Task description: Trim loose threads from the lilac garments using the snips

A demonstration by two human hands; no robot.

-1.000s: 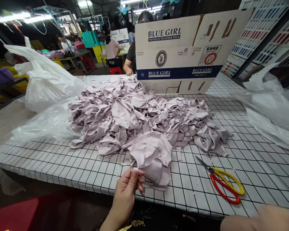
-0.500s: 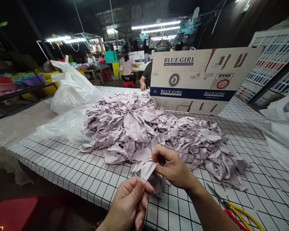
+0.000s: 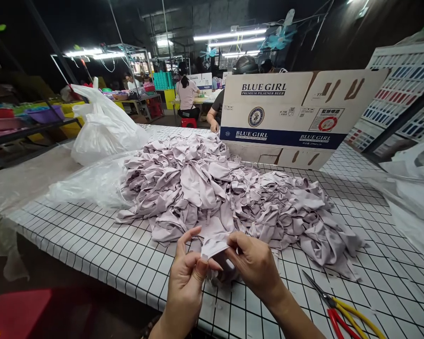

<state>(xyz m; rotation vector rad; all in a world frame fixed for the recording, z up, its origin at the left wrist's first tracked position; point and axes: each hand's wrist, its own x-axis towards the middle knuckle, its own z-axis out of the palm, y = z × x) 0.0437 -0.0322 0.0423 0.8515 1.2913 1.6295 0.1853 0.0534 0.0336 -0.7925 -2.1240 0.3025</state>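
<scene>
My left hand (image 3: 187,273) and my right hand (image 3: 256,263) meet at the front edge of a white table with a black grid (image 3: 102,254). Both pinch the same small pale lilac fabric piece (image 3: 214,242), holding it up between thumbs and fingers. Right behind it lies a big heap of the same lilac fabric pieces (image 3: 226,193), spread across the middle of the table. Scissors with red and yellow handles (image 3: 339,310) lie on the table to the right of my right forearm.
A Blue Girl cardboard box (image 3: 293,117) stands behind the heap. White plastic bags lie at the left (image 3: 99,127) and right (image 3: 413,193). A clear plastic sheet (image 3: 88,183) is beside the heap. People sit at tables at the back. A red stool (image 3: 21,315) is below left.
My right hand came in from the lower right and joined the left on the fabric piece. The two hands have drawn closer together, with the piece lifted off the table.
</scene>
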